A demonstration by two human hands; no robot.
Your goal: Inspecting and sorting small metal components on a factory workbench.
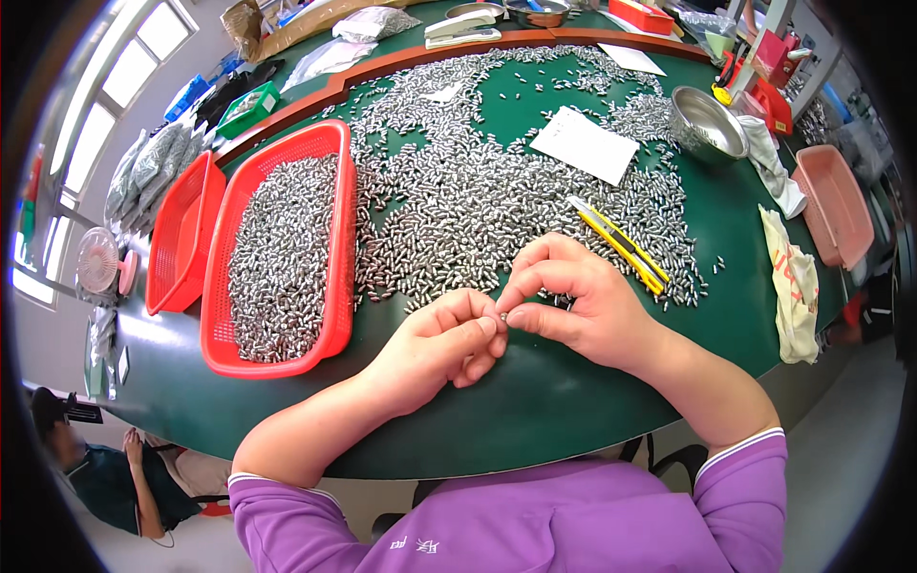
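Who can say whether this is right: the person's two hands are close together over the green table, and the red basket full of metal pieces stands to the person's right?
No: the head view shows the red basket full of metal pieces standing to the person's left. The rest holds.

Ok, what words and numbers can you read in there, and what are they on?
I won't copy out any writing, but here is where it shows:
Purple shirt: small white characters on the front.
Cream cloth at the right edge of the table: big orange-red lettering, partly lost in the folds.
White paper among the small metal pieces: any marks are too faint to read.
Anything farther back: too small or blurred.
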